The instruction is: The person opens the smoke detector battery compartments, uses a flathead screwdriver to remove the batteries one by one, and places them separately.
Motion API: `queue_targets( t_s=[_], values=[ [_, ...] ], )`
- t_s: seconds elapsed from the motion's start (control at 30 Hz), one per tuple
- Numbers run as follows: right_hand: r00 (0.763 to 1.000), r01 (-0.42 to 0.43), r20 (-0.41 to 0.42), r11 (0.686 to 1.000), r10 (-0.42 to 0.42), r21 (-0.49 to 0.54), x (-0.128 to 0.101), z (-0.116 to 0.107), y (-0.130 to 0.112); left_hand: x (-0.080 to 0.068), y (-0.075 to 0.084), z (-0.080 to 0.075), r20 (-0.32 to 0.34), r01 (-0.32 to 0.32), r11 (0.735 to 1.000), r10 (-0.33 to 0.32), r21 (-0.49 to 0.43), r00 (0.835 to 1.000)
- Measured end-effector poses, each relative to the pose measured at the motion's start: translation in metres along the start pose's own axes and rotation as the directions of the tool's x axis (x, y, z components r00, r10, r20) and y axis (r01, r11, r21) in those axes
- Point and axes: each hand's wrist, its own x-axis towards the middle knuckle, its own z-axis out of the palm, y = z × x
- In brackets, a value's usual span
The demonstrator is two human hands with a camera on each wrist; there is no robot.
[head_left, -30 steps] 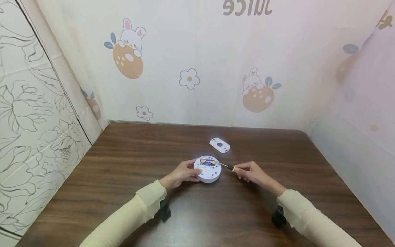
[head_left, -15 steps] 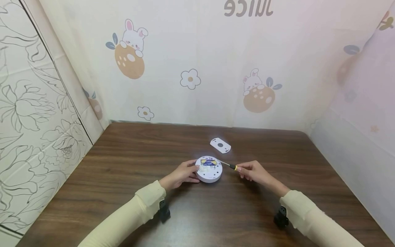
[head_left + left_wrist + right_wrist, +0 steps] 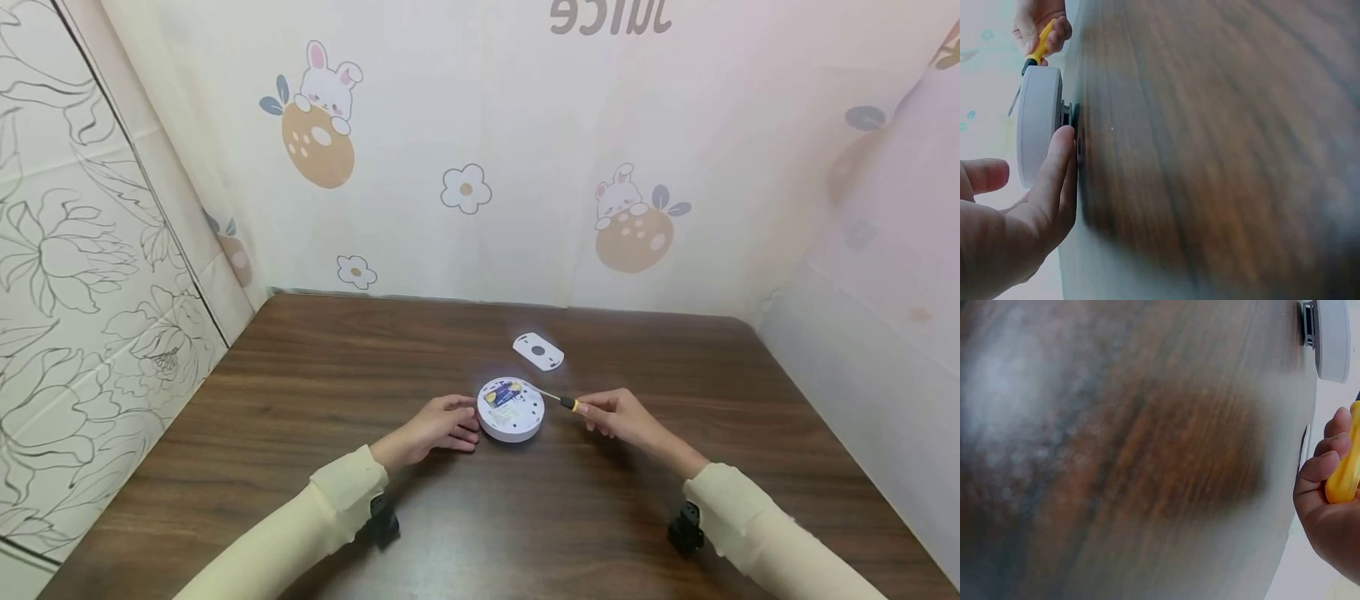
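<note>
1. A round white plastic disc-shaped device [image 3: 511,408] lies on the dark brown wooden table [image 3: 300,392], a little below the middle of the head frame. Its upward face shows a yellow and blue label and several small dark holes.
2. The left hand [image 3: 431,429] lies on the table just left of the device, fingers stretched out and relaxed, gripping nothing. In the left wrist view the outstretched finger lies along the table with its tip at the device's lower edge [image 3: 1040,122]; whether it truly touches the rim cannot be told.
3. The right hand [image 3: 618,414] sits just right of the device with its fingers curled round the yellow handle of a small screwdriver with a black collar and thin metal shaft [image 3: 561,401]. The right wrist view shows the fingers wrapped about the yellow handle [image 3: 1344,472].
4. The shaft points up and left in the head frame, its tip at the device's upper right edge near the label. Whether the tip sits in a hole or slot is too small to tell.
5. A flat white oblong plastic plate with a dark round centre [image 3: 538,351] lies on the table above the device, apart from it and from both hands.
6. Cream sleeves cover both forearms, each with a black wrist-mounted camera beneath.
7. Cartoon rabbit and flower sheets wall in the table.
</note>
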Motion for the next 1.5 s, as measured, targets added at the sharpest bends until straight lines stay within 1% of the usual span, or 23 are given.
queue_targets(
  t_s=[0.13, 0.27, 0.33, 0.47, 0.67, 0.87, 1.07, 1.17, 1.3, 1.5],
  values=[
    [1.000, -0.003, 0.000, 1.000, 0.003, 0.000, -0.001, 0.000, -0.001, 0.002, 0.002, -0.002, -0.050, -0.001, 1.000, 0.002, 0.007, 0.999],
    [1.000, 0.002, -0.004, 1.000, -0.002, -0.002, -0.001, 0.000, -0.001, 0.009, 0.005, -0.004, -0.085, -0.015, 1.000, 0.016, 0.007, 0.996],
    [1.000, 0.008, -0.005, 1.000, -0.008, -0.006, -0.001, 0.001, -0.001, 0.013, 0.006, -0.004, -0.083, -0.029, 1.000, 0.030, 0.006, 0.996],
    [1.000, 0.014, -0.007, 1.000, -0.014, -0.004, 0.000, 0.002, 0.000, 0.018, 0.006, -0.001, -0.060, -0.065, 0.998, 0.065, 0.008, 0.996],
    [1.000, 0.016, -0.011, 1.000, -0.016, 0.013, -0.001, 0.000, -0.001, 0.019, 0.006, 0.004, -0.055, -0.074, 0.997, 0.074, 0.011, 0.996],
    [1.000, 0.011, -0.010, 1.000, -0.011, 0.021, -0.003, -0.002, 0.000, 0.015, 0.004, 0.008, -0.076, -0.063, 0.998, 0.062, -0.020, 0.995],
    [1.000, 0.004, -0.013, 1.000, -0.004, 0.024, -0.004, -0.003, 0.001, 0.009, 0.004, 0.009, -0.113, -0.027, 0.998, 0.021, -0.053, 0.993],
    [1.000, 0.008, -0.021, 1.000, -0.008, 0.016, -0.003, -0.003, 0.001, 0.013, 0.006, 0.007, -0.131, -0.016, 0.998, 0.009, -0.057, 0.991],
    [1.000, 0.016, -0.014, 1.000, -0.016, -0.007, -0.002, -0.004, -0.002, 0.024, 0.008, 0.004, -0.124, -0.005, 0.999, -0.001, -0.053, 0.992],
    [0.997, 0.044, 0.063, 0.997, -0.040, -0.067, -0.003, -0.006, -0.010, 0.036, 0.009, 0.005, -0.128, 0.005, 1.000, -0.008, -0.022, 0.992]
  ],
)
